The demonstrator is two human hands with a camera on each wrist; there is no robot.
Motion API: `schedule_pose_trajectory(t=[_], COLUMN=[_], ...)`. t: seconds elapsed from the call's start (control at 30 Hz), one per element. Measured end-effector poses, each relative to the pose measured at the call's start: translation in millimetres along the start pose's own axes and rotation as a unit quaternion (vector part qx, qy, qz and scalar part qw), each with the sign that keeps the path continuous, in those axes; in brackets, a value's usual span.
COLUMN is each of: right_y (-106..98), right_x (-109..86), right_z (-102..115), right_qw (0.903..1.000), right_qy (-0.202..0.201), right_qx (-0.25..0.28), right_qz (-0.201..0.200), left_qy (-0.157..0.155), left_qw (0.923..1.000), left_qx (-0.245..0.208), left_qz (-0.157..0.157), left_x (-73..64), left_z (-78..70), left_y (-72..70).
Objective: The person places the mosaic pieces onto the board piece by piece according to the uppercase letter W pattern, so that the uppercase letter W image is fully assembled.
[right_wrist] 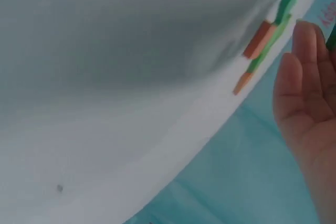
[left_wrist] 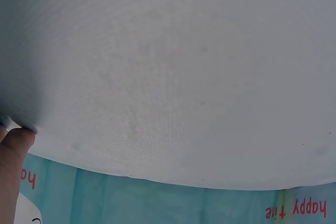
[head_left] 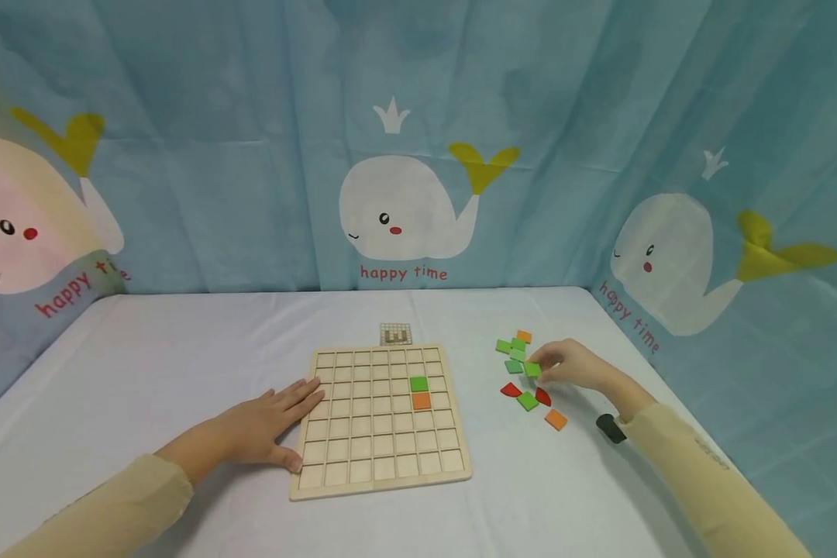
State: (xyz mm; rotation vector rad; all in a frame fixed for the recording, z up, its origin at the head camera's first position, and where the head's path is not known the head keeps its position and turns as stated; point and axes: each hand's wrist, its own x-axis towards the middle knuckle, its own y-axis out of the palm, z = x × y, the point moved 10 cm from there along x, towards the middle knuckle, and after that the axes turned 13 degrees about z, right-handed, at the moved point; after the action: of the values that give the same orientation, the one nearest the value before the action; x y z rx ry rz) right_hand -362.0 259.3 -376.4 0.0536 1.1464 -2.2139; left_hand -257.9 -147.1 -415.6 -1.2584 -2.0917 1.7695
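Observation:
A wooden grid board (head_left: 384, 482) lies in the middle of the table, with a green tile (head_left: 418, 384) directly above an orange tile (head_left: 421, 401) in its cells. My left hand (head_left: 261, 426) rests along the board's left edge, fingers stretched out and thumb spread. To the right of the board, my right hand (head_left: 573, 363) pinches a green square tile (head_left: 532, 370) by its side, over the scattered tiles. A dark green edge of that tile (right_wrist: 332, 39) shows beside the fingers in the right wrist view. Only fingertips (left_wrist: 21, 139) appear in the left wrist view.
Around the right hand lie several green tiles (head_left: 527, 401), red rounded pieces (head_left: 510, 390) and orange tiles (head_left: 556, 419). A small printed pattern card (head_left: 395, 334) touches the board's far edge. A black object (head_left: 610, 428) sits by the right wrist. Whale-print curtains (head_left: 251, 194) enclose the white table.

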Motion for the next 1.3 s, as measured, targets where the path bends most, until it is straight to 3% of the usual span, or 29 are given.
schedule_pose_trajectory(t=[0.17, 0.3, 0.47, 0.73, 1.0, 1.3], right_y=[1.3, 7.2, 15.0, 24.7, 35.3, 48.8], right_x=[-4.9, -6.2, -5.8, -5.6, 0.0, 6.5], right_z=[8.1, 14.4, 22.7, 41.2, 55.6, 70.0], right_qw=[0.9971, 0.9904, 0.9740, 0.9488, 0.9295, 0.9242], right_qy=[-0.007, -0.025, -0.040, -0.052, -0.051, -0.064], right_qx=[0.069, 0.131, 0.223, 0.312, 0.365, 0.375], right_qz=[-0.032, -0.034, -0.016, 0.005, 0.012, 0.030], left_qy=[0.008, 0.009, 0.013, 0.004, 0.003, 0.003], left_qw=[1.0000, 1.0000, 0.9999, 1.0000, 1.0000, 0.9999], left_qx=[-0.001, -0.002, 0.003, 0.003, 0.003, 0.010], left_qz=[-0.004, -0.003, -0.006, -0.005, -0.004, -0.005], left_x=[-2.7, -3.2, -2.3, 0.0, 0.5, -0.1], left_z=[-4.2, -4.5, -4.0, 0.2, 0.5, 0.2], left_y=[-2.2, -2.2, -1.5, 1.0, 1.2, 1.2])
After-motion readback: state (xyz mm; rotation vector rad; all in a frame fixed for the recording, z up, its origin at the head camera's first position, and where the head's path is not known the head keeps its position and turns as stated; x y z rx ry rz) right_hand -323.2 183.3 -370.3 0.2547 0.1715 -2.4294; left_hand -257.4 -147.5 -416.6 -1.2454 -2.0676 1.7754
